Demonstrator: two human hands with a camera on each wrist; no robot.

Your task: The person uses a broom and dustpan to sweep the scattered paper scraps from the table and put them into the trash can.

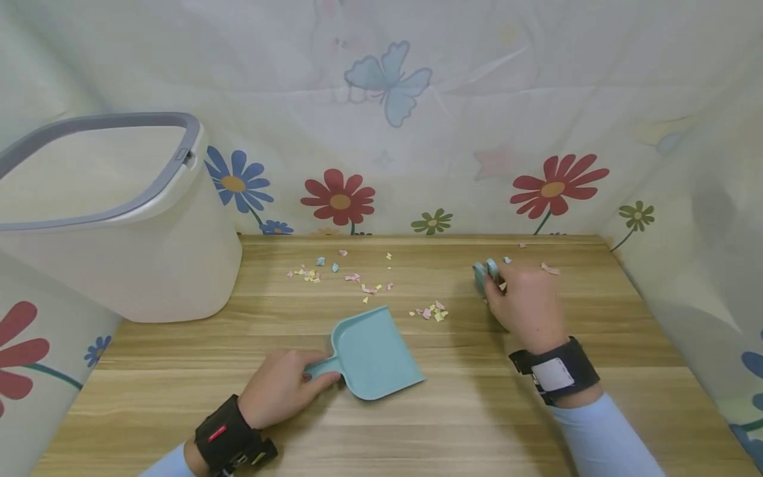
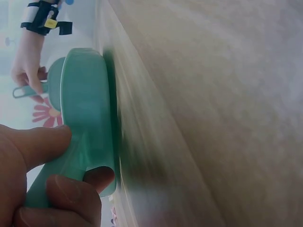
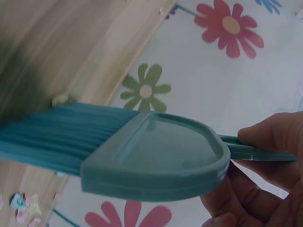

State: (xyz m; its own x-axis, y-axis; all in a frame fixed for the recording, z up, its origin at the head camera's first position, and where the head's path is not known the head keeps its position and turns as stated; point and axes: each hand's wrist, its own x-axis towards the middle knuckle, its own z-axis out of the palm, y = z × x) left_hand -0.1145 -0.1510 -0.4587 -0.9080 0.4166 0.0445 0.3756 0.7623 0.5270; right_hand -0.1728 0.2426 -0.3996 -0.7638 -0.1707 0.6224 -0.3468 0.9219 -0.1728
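My left hand point(image 1: 281, 389) grips the handle of a light teal dustpan point(image 1: 375, 358), its wide front edge facing right. In the left wrist view, thumb and fingers wrap the handle of the dustpan point(image 2: 85, 104), low over the wood. My right hand point(image 1: 530, 306) holds a small matching hand brush point(image 1: 480, 277) near the back right of the table. The right wrist view shows the brush point(image 3: 175, 142) pinched by its handle, blue bristles point(image 3: 71, 135) reaching toward the tabletop. Small pink and yellow paper scraps point(image 1: 438, 313) lie between the dustpan and the brush.
More scraps point(image 1: 310, 274) are scattered toward the back left, with a pink one point(image 1: 550, 269) right of the brush. A large white bin point(image 1: 185, 265) with a grey rim stands at the left. Flower-printed sheeting point(image 1: 453, 132) rises behind the wooden table point(image 1: 477, 424).
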